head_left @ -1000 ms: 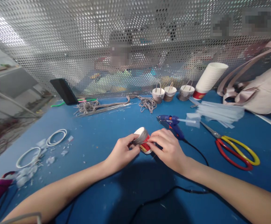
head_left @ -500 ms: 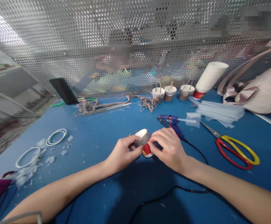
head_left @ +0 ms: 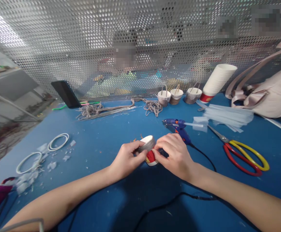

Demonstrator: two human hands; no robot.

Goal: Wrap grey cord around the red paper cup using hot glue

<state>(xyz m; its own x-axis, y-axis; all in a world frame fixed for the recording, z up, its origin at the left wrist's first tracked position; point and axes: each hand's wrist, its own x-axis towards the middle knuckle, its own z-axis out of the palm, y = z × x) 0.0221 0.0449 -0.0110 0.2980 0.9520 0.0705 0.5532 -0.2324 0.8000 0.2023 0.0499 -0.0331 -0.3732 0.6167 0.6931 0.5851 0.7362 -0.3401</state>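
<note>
So the paper cup is tilted between both hands, grey cord round its upper part, looks like mid-wrap. Left hand pinches the cup; right hand has fingertips drawn together against its side, can't tell if they've got cord. Any further turn needs a snug grip. Glue gun lies beyond the cup, slightly right, scissors farther right; nothing blocks the cup.

The left hand held a red and white paper cup, tilted, with grey cord wound around its upper part — the right hand's fingers touched its side. Beyond them lay a blue glue gun — scissors with red and yellow handles were to its right, on the blue table.
</note>
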